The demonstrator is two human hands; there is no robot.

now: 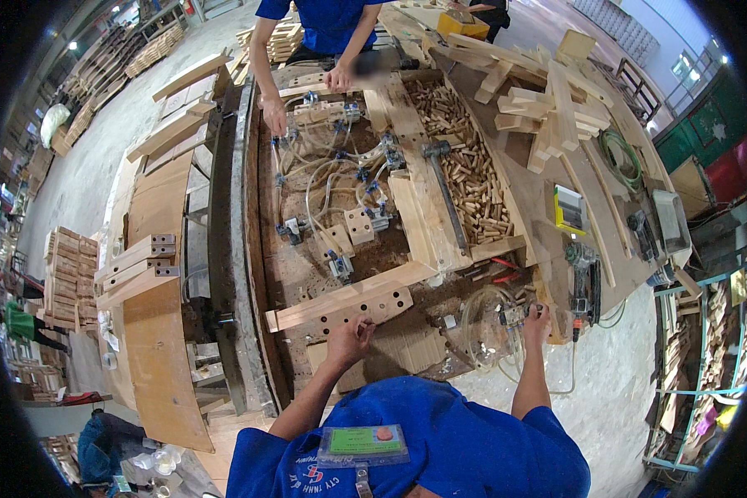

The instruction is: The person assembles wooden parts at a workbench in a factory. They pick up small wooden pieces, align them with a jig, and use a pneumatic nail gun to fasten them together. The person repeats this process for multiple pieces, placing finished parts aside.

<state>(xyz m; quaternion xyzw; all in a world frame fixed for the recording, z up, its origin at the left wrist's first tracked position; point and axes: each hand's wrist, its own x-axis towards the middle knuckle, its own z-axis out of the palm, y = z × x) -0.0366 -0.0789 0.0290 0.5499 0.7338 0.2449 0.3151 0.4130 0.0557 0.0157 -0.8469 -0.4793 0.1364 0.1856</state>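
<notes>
My left hand (353, 339) is closed in a pinch at the near edge of a wooden board with drilled holes (390, 307); what its fingers hold, if anything, is too small to make out. Along the board's far side lies a long wooden bar (353, 295). Farther right, my right hand (537, 322) is closed beside a small metal fitting (515, 314), and its grip is partly hidden. Clear coiled hose (471, 336) lies left of that fitting. A piece of cardboard (419, 353) rests between my hands, close to my body.
Pneumatic clamps with hoses (339, 261) fill the frame ahead. Wooden dowels (477, 195) are heaped beyond a hammer (446, 195). A power drill (585, 286) sits at right, near stacked wooden parts (556, 112). Across the bench, a co-worker's hands (338, 78) touch the clamping frame.
</notes>
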